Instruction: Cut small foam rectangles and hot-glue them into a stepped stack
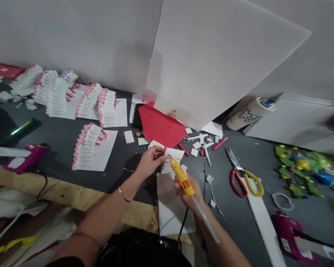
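My right hand is wrapped round a yellow hot glue gun. A long clear glue stick sticks out of its back end, and its nozzle points at a small white paper piece. My left hand pinches the near left edge of that piece, close to the nozzle. Under the hands, several layered white strips lie on a white card sheet, partly covered by the gun and my right hand.
Fanned white pieces with pink tips lie on cards at left. Red paper, white scraps and scissors surround the hands. Purple devices sit on either side. A white cup lies near the wall.
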